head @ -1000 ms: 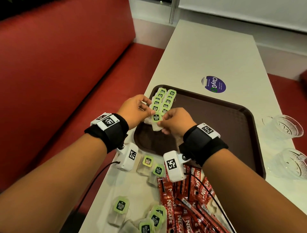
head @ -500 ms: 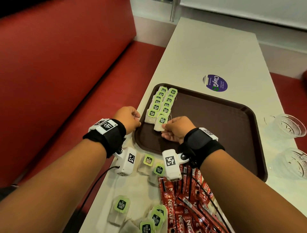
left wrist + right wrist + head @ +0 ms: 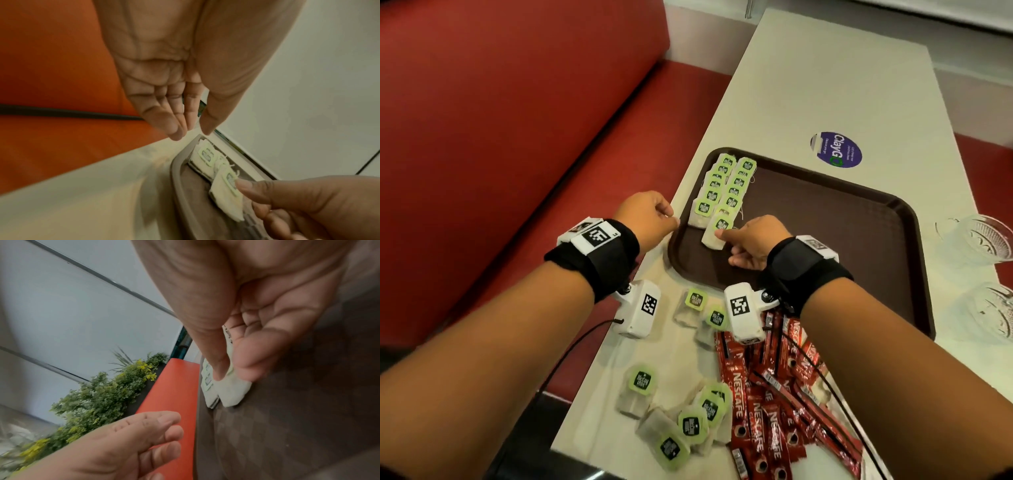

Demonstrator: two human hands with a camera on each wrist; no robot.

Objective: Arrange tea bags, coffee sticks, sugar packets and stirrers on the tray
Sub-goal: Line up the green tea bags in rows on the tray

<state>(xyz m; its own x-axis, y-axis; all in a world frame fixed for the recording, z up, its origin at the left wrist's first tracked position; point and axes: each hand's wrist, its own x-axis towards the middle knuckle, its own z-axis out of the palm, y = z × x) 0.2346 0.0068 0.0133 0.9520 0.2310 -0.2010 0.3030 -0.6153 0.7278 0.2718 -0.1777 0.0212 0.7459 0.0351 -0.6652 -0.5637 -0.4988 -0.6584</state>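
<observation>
A dark brown tray (image 3: 859,240) lies on the cream table. Two rows of green-tagged tea bags (image 3: 726,185) overlap along its left side. My right hand (image 3: 751,241) pinches the nearest tea bag (image 3: 717,230) of the right row between thumb and forefinger, low on the tray floor; the same tea bag (image 3: 232,391) shows in the right wrist view. My left hand (image 3: 650,214) hovers just left of the tray's rim, fingers relaxed and holding nothing (image 3: 185,125). Loose tea bags (image 3: 688,421) and red coffee sticks (image 3: 774,411) lie on the table near me.
Two clear glass cups (image 3: 977,236) stand right of the tray. A purple round sticker (image 3: 837,150) lies on the table beyond it. A red bench seat (image 3: 517,137) runs along the table's left edge. Cables trail from the wrist cameras across the coffee sticks.
Both hands lowered from above the rows. The left hand let go and drew back left off the tray. The right hand carried its tea bag down to the near end of the right row.
</observation>
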